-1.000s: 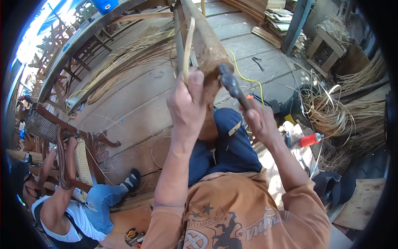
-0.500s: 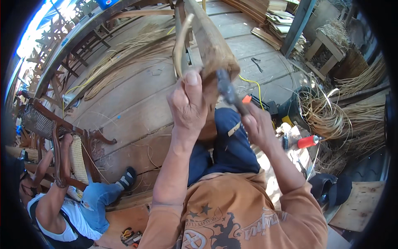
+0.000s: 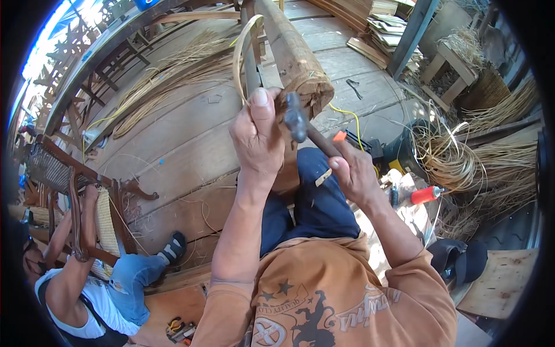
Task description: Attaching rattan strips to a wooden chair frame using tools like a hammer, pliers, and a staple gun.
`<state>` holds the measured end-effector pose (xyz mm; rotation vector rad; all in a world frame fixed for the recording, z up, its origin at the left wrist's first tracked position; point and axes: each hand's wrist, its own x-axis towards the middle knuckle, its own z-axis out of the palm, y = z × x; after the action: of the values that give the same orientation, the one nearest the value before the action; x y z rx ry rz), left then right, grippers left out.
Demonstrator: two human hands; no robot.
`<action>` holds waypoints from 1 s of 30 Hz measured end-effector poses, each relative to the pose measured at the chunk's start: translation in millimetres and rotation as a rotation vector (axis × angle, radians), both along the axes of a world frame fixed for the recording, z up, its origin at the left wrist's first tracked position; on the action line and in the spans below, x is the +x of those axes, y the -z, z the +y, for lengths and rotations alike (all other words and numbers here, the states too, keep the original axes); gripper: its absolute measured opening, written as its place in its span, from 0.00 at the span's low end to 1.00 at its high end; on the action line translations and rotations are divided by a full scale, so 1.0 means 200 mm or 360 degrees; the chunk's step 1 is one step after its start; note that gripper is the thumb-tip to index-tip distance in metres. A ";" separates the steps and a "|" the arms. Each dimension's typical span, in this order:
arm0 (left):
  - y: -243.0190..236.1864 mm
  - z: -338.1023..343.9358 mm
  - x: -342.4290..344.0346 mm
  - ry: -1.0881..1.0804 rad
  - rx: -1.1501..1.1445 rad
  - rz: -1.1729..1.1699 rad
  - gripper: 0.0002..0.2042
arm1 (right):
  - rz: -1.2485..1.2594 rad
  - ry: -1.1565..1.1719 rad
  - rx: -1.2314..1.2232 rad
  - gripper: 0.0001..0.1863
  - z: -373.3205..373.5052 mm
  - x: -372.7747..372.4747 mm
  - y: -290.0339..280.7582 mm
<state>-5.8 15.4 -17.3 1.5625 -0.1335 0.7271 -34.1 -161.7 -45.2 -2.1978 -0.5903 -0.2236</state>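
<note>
My left hand (image 3: 257,136) is closed on a pale, bent cane strip (image 3: 237,58), which arches up beside a thick round wooden beam (image 3: 289,43) with a rough, chipped end just above my fingers. My right hand (image 3: 355,176) grips the wooden handle of a hammer (image 3: 296,124); its dark metal head is near the beam's end, just right of my left thumb, and whether it touches is unclear. My blue-trousered legs (image 3: 318,214) are below the beam.
A co-worker (image 3: 87,295) at lower left grips a carved chair frame (image 3: 75,202) with woven cane. A bucket (image 3: 407,150), cane coils (image 3: 457,156), red cylinder (image 3: 425,195) and black cap (image 3: 468,260) lie right. A plank pile (image 3: 387,29) stands upper right; cane bundles (image 3: 162,75) lie left.
The hammer head has moved down and left, toward my left thumb. My left hand is slightly higher, and the cane strip now curves over more at its top.
</note>
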 end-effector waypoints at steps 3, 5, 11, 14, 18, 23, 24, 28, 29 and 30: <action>-0.03 0.00 -0.01 -0.0014 0.0027 0.0073 0.24 | 0.0182 -0.0098 0.0133 0.22 -0.04 -0.05 0.08; -0.05 0.02 -0.01 -0.0065 0.0167 0.0105 0.22 | 0.0060 -0.0055 0.0315 0.23 -0.10 -0.13 0.19; -0.03 0.03 -0.05 -0.0214 0.0508 0.0240 0.23 | 0.0952 0.0959 -0.0132 0.21 -0.43 -0.36 0.67; -0.02 -0.03 -0.04 -0.0468 0.0499 0.0136 0.25 | 0.1075 0.1117 -0.0824 0.20 -0.61 -0.60 0.93; -0.03 -0.05 -0.03 -0.0406 0.0631 0.0206 0.27 | 0.1132 0.1166 -0.0676 0.17 -0.71 -0.95 1.14; -0.01 -0.08 -0.01 -0.0410 0.0410 0.0023 0.27 | 0.1269 0.1046 -0.0514 0.11 -0.73 -1.14 1.18; -0.01 -0.09 -0.01 -0.0416 0.0440 0.0081 0.26 | 0.1276 0.1041 -0.0519 0.11 -0.73 -1.14 1.18; -0.02 -0.11 0.01 -0.0476 0.0509 -0.0010 0.23 | 0.1383 0.1050 -0.0709 0.12 -0.79 -1.14 1.16; -0.02 -0.10 0.01 -0.0491 0.0509 -0.0007 0.23 | 0.1424 0.1091 -0.0714 0.12 -0.80 -1.13 1.16; -0.01 -0.10 0.01 -0.0512 0.0539 0.0042 0.22 | 0.1469 0.1161 -0.0768 0.12 -0.81 -1.14 1.16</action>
<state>-4.5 -5.3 -14.6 1.9427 0.0173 0.9718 -261.2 -323.3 -276.7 -2.5495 0.7450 0.6045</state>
